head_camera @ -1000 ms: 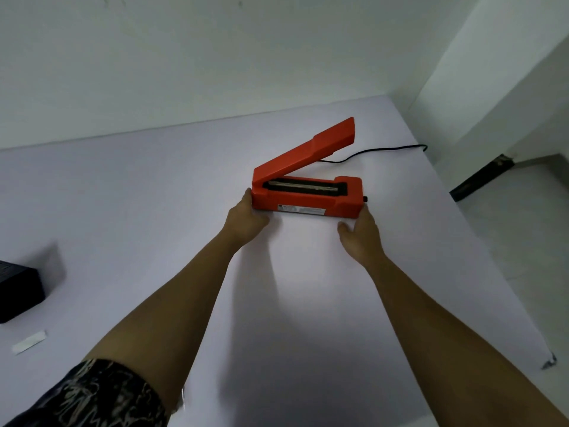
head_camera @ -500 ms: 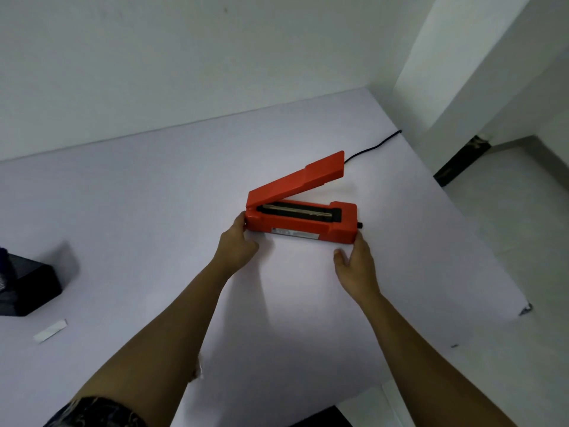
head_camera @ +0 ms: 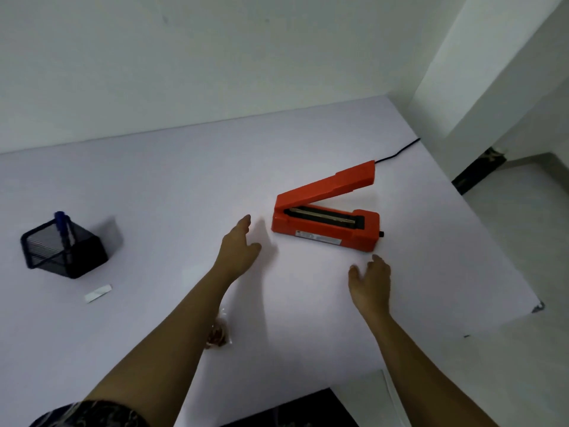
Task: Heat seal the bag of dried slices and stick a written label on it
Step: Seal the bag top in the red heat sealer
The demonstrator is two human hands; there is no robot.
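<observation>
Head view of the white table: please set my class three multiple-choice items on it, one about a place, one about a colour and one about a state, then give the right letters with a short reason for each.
1. Place: on which side of the heat sealer does the black mesh pen holder stand?
A. to its left
B. to its right
C. on top of it

2. Colour: the heat sealer's casing is
A. blue
B. green
C. orange-red

3. State: the sealer's pressing arm is
A. pressed down flat
B. raised at an angle
C. taken off

Key:
1 A: the pen holder is near the table's left edge and the sealer is right of centre.
2 C: base and arm are both orange-red.
3 B: the arm slopes up from its hinge, which leaves the sealing strip bare.
</observation>
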